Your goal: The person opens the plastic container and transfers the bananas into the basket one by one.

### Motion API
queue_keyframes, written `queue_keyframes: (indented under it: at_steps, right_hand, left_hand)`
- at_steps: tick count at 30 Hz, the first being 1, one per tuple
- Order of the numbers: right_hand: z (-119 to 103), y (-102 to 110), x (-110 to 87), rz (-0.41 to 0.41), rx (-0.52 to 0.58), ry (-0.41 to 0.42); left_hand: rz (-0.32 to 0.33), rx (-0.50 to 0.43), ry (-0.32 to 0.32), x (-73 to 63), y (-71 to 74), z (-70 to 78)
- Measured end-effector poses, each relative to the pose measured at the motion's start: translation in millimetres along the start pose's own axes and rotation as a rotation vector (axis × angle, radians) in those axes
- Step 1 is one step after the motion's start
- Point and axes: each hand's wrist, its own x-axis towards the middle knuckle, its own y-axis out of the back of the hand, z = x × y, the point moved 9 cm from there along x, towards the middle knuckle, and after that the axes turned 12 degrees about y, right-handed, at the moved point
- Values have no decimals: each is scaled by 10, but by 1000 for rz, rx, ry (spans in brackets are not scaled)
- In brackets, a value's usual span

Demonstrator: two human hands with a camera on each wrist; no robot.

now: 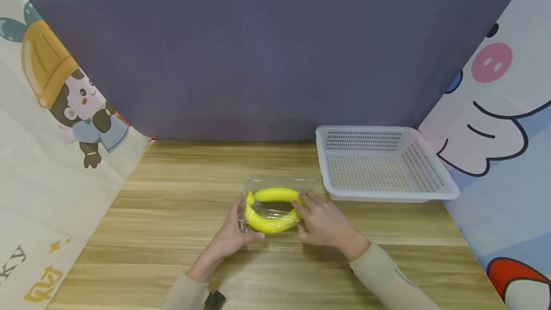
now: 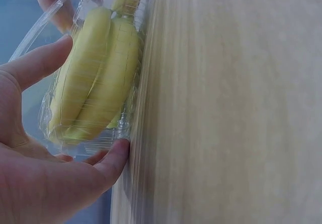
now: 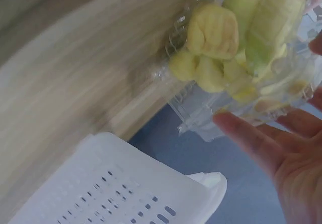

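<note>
A clear plastic clamshell box (image 1: 281, 183) stands on the wooden table with yellow bananas (image 1: 271, 225) inside, one along the back and one curving along the front. My left hand (image 1: 230, 233) holds the box's left end, thumb at the front; in the left wrist view, thumb and fingers (image 2: 113, 163) spread round that end. At the right end, my right hand (image 1: 325, 221) grips the box, its fingers over the top edge beside the banana tips. Through the right wrist view, a digit of that hand (image 3: 236, 128) presses the clear flap. How far the lid is raised is hard to tell.
A white perforated plastic basket (image 1: 366, 171) sits at the back right of the wooden table (image 1: 181, 195). Behind the table rises a dark grey panel (image 1: 241, 51). Cartoon-printed sheets flank both sides. A small dark object (image 1: 214, 299) shows by the left sleeve.
</note>
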Motion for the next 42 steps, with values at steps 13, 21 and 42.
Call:
queue_keyframes:
  at_steps: [13,21,42]
  right_hand:
    - [117,27,3,20,100,-51]
    - [174,52,-5,57,148,-72]
    - [339,176,33,103,240,-136]
  left_hand:
    - [2,1,12,-16,0,5]
    - [-28,-26,12,-1,-22,-12]
    - [-39,-54,-16,-3,-27,16]
